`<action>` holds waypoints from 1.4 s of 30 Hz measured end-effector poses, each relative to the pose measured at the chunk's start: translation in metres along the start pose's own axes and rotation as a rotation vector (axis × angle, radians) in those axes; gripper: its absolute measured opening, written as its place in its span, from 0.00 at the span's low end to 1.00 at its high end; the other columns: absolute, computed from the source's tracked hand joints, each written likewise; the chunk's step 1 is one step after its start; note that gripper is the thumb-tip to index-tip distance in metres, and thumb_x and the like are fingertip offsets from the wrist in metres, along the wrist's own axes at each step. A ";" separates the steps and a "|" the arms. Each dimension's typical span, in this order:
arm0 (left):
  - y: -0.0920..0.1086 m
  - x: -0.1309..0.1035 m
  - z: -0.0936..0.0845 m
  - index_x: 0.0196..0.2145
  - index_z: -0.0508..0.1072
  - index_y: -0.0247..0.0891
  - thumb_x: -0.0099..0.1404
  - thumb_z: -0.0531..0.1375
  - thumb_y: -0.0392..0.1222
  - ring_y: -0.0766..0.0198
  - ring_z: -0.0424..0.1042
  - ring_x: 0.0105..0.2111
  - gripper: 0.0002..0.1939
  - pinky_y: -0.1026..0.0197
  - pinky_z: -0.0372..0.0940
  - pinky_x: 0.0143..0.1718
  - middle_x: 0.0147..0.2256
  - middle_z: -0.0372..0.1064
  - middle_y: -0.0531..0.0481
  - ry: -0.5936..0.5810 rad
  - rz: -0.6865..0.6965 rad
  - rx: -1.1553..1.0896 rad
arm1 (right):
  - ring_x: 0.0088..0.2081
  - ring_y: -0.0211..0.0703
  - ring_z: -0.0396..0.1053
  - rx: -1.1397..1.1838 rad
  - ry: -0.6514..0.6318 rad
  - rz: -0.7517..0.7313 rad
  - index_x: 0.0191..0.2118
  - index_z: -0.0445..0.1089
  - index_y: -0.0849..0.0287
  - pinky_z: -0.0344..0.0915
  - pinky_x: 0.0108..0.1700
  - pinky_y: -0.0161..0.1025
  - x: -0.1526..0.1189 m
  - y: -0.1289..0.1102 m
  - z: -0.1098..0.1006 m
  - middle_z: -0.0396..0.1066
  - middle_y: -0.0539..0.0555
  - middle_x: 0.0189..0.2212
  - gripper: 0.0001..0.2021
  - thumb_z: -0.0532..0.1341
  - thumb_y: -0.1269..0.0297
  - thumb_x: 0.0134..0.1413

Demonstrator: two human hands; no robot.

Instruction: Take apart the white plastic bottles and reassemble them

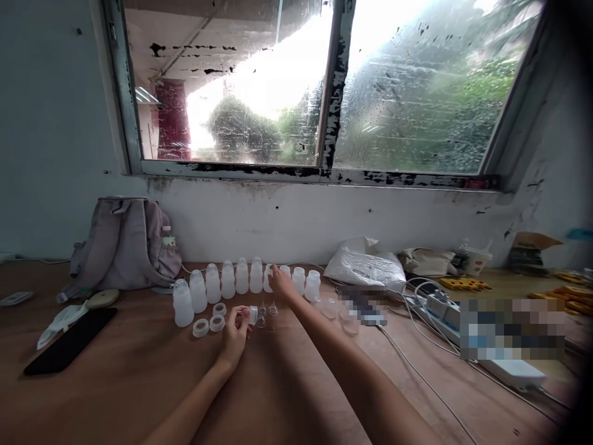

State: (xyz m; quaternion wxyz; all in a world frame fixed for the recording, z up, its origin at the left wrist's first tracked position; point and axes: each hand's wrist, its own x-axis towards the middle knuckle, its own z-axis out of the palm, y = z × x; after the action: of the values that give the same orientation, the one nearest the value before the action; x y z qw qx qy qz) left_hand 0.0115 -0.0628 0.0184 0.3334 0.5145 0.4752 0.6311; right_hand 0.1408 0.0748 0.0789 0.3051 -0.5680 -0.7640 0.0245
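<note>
My left hand (236, 327) is closed round a small translucent bottle collar (252, 315), held just above the table. My right hand (280, 283) reaches across to the row of frosted baby bottles and has its fingers closed at the top of one bottle (267, 281); the hand partly hides it. Left of it, several bottles (212, 284) stand upright with covered tops. On its right, open-necked bottles (312, 287) are without tops. Loose collar rings (201, 327) lie left of my left hand. Clear teats (272, 308) stand between my hands. Clear domed covers (330, 308) rest beyond my right forearm.
A grey backpack (125, 244) leans at the back left, before it a black flat case (71, 343). A silvery plastic package (365, 269) lies at the back right. White cables, a phone (368, 312) and a power strip (514, 371) spread over the right side.
</note>
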 end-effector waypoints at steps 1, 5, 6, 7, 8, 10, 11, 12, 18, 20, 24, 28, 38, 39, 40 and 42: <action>0.000 0.000 0.000 0.35 0.63 0.36 0.56 0.52 0.54 0.68 0.63 0.20 0.18 0.68 0.58 0.16 0.25 0.63 0.52 0.003 -0.001 -0.003 | 0.33 0.44 0.64 0.001 0.009 -0.009 0.43 0.61 0.61 0.55 0.31 0.36 -0.002 0.000 0.000 0.66 0.59 0.32 0.11 0.51 0.72 0.52; -0.003 0.001 0.002 0.35 0.63 0.36 0.55 0.53 0.56 0.68 0.62 0.19 0.19 0.68 0.58 0.16 0.25 0.63 0.52 0.033 -0.005 -0.017 | 0.32 0.41 0.63 0.001 0.058 -0.060 0.39 0.62 0.58 0.56 0.30 0.35 -0.026 0.002 -0.016 0.63 0.58 0.37 0.08 0.50 0.69 0.54; -0.004 0.001 0.002 0.35 0.63 0.37 0.55 0.53 0.56 0.69 0.62 0.19 0.19 0.68 0.57 0.15 0.25 0.63 0.52 0.041 -0.007 -0.022 | 0.33 0.41 0.63 0.008 0.086 -0.083 0.39 0.62 0.57 0.56 0.30 0.35 -0.034 0.004 -0.023 0.61 0.58 0.39 0.08 0.50 0.67 0.54; -0.004 0.001 0.003 0.35 0.64 0.37 0.55 0.53 0.56 0.69 0.62 0.18 0.20 0.68 0.57 0.15 0.25 0.63 0.52 0.046 -0.009 -0.026 | 0.34 0.41 0.63 0.020 0.124 -0.112 0.39 0.62 0.57 0.57 0.30 0.35 -0.042 0.006 -0.031 0.59 0.57 0.40 0.08 0.50 0.65 0.54; -0.004 0.001 0.003 0.35 0.64 0.37 0.54 0.53 0.56 0.69 0.62 0.18 0.20 0.68 0.57 0.15 0.24 0.63 0.53 0.047 -0.012 -0.031 | 0.35 0.41 0.62 0.056 0.196 -0.169 0.37 0.63 0.57 0.59 0.31 0.35 -0.051 0.008 -0.039 0.58 0.57 0.41 0.08 0.51 0.63 0.54; -0.004 0.000 0.004 0.34 0.64 0.36 0.54 0.53 0.56 0.69 0.62 0.18 0.20 0.68 0.57 0.15 0.22 0.62 0.54 0.042 -0.017 -0.041 | 0.36 0.41 0.63 0.155 0.315 -0.255 0.35 0.63 0.58 0.61 0.33 0.35 -0.069 0.012 -0.054 0.57 0.57 0.42 0.07 0.51 0.62 0.53; -0.003 0.000 0.004 0.34 0.64 0.36 0.54 0.54 0.56 0.69 0.62 0.18 0.20 0.68 0.57 0.15 0.21 0.62 0.54 0.038 -0.020 -0.046 | 0.36 0.40 0.63 0.203 0.346 -0.283 0.34 0.62 0.59 0.62 0.33 0.35 -0.078 0.015 -0.060 0.58 0.57 0.42 0.07 0.51 0.62 0.53; -0.003 -0.001 0.005 0.34 0.64 0.36 0.53 0.54 0.56 0.69 0.62 0.18 0.20 0.68 0.57 0.15 0.20 0.62 0.55 0.034 -0.023 -0.050 | 0.36 0.40 0.63 0.240 0.354 -0.298 0.34 0.62 0.59 0.62 0.32 0.35 -0.087 0.017 -0.065 0.58 0.57 0.42 0.07 0.51 0.63 0.53; -0.002 -0.005 0.005 0.33 0.65 0.36 0.53 0.54 0.56 0.69 0.62 0.17 0.19 0.68 0.56 0.16 0.20 0.62 0.55 0.033 -0.034 -0.057 | 0.40 0.43 0.64 0.258 0.331 -0.359 0.38 0.59 0.57 0.62 0.40 0.40 -0.123 0.033 -0.056 0.62 0.56 0.40 0.07 0.52 0.66 0.51; -0.003 -0.005 0.005 0.33 0.65 0.36 0.53 0.55 0.56 0.69 0.62 0.16 0.19 0.68 0.56 0.16 0.19 0.62 0.56 0.034 -0.038 -0.057 | 0.41 0.44 0.63 0.277 0.328 -0.371 0.41 0.57 0.58 0.61 0.42 0.41 -0.127 0.038 -0.046 0.63 0.56 0.39 0.10 0.52 0.66 0.51; -0.003 -0.004 0.006 0.33 0.65 0.36 0.53 0.54 0.57 0.69 0.61 0.15 0.20 0.68 0.55 0.16 0.16 0.59 0.58 0.023 -0.066 -0.067 | 0.45 0.47 0.62 0.336 0.270 -0.318 0.50 0.49 0.59 0.61 0.44 0.43 -0.131 0.042 -0.032 0.60 0.60 0.44 0.23 0.56 0.63 0.48; 0.003 -0.006 0.008 0.30 0.65 0.35 0.54 0.53 0.57 0.69 0.60 0.15 0.20 0.69 0.54 0.15 0.15 0.57 0.58 -0.024 -0.113 -0.092 | 0.38 0.46 0.66 0.351 0.039 -0.240 0.49 0.52 0.57 0.63 0.39 0.41 -0.138 0.038 -0.031 0.65 0.57 0.39 0.23 0.57 0.61 0.46; 0.015 -0.011 0.008 0.33 0.67 0.35 0.51 0.57 0.55 0.70 0.60 0.18 0.20 0.69 0.55 0.16 0.20 0.61 0.55 -0.097 -0.188 -0.134 | 0.39 0.48 0.62 0.081 0.001 -0.428 0.50 0.59 0.56 0.61 0.40 0.42 -0.148 0.024 -0.039 0.66 0.56 0.39 0.25 0.61 0.56 0.44; 0.015 -0.011 0.008 0.33 0.67 0.35 0.51 0.57 0.55 0.70 0.60 0.18 0.20 0.70 0.55 0.16 0.20 0.61 0.55 -0.097 -0.189 -0.129 | 0.39 0.48 0.62 0.076 0.016 -0.424 0.50 0.59 0.56 0.61 0.40 0.42 -0.148 0.024 -0.039 0.66 0.57 0.39 0.25 0.60 0.56 0.44; 0.015 -0.011 0.008 0.33 0.67 0.34 0.51 0.57 0.54 0.70 0.60 0.18 0.20 0.70 0.55 0.16 0.20 0.61 0.55 -0.098 -0.189 -0.127 | 0.39 0.48 0.62 0.071 0.027 -0.424 0.50 0.59 0.56 0.61 0.40 0.42 -0.149 0.024 -0.040 0.66 0.57 0.38 0.25 0.60 0.56 0.45; 0.014 -0.011 0.008 0.32 0.67 0.34 0.51 0.57 0.54 0.71 0.60 0.18 0.19 0.70 0.55 0.16 0.20 0.61 0.55 -0.106 -0.185 -0.126 | 0.38 0.47 0.62 0.061 0.024 -0.440 0.51 0.58 0.55 0.61 0.39 0.42 -0.149 0.023 -0.041 0.66 0.56 0.38 0.25 0.59 0.55 0.45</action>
State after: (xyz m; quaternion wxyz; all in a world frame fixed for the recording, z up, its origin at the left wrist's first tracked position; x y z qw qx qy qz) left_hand 0.0233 -0.0754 0.0277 0.4464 0.4792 0.4618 0.5982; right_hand 0.2054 -0.0613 0.0379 0.3292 -0.3786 -0.8646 -0.0264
